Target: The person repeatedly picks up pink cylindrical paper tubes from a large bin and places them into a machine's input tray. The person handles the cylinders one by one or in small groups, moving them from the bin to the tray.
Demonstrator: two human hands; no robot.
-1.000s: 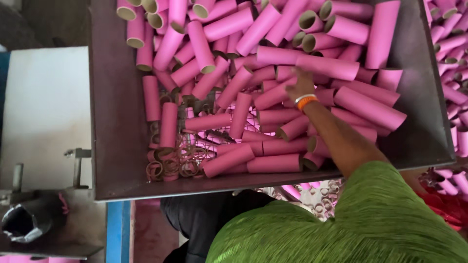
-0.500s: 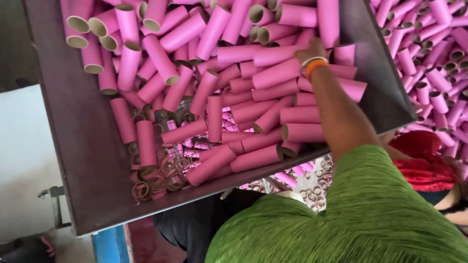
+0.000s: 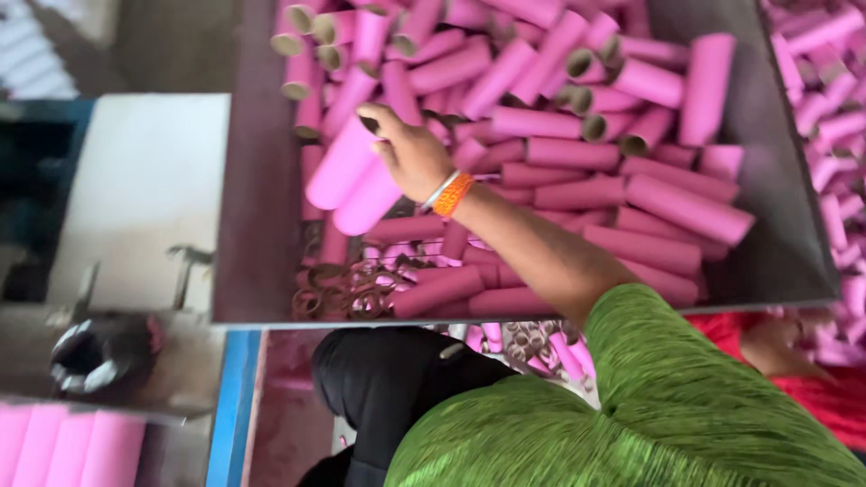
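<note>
Two pink cardboard tubes (image 3: 352, 180) were held together at the left side of a large grey metal tray (image 3: 253, 225), their lower ends raised above the heap and tilted down to the left. The right hand (image 3: 410, 153) was closed over their upper ends, fingers (image 3: 383, 122) curled across the top, the grip partly hidden by the back of the hand. An orange and white bangle (image 3: 448, 193) sat on that wrist, and the forearm ran back to a green sleeve (image 3: 667, 397) at the lower right. The left hand was not in view.

The tray was filled with a loose heap of pink tubes (image 3: 577, 153) lying at all angles, some showing open brown ends. Near the tray's front edge, just below the held tubes, lay a cluster of thin brown cardboard rings (image 3: 338, 293). More pink tubes (image 3: 830, 99) lay outside the tray on the right. To the left of the tray stood a pale grey bench (image 3: 144, 189), with a dark round part (image 3: 99, 352) of a machine below it and a row of pink tubes (image 3: 68, 446) in the bottom left corner. Black cloth (image 3: 397, 388) showed under the tray's front edge, and red cloth (image 3: 830, 397) at the lower right.
</note>
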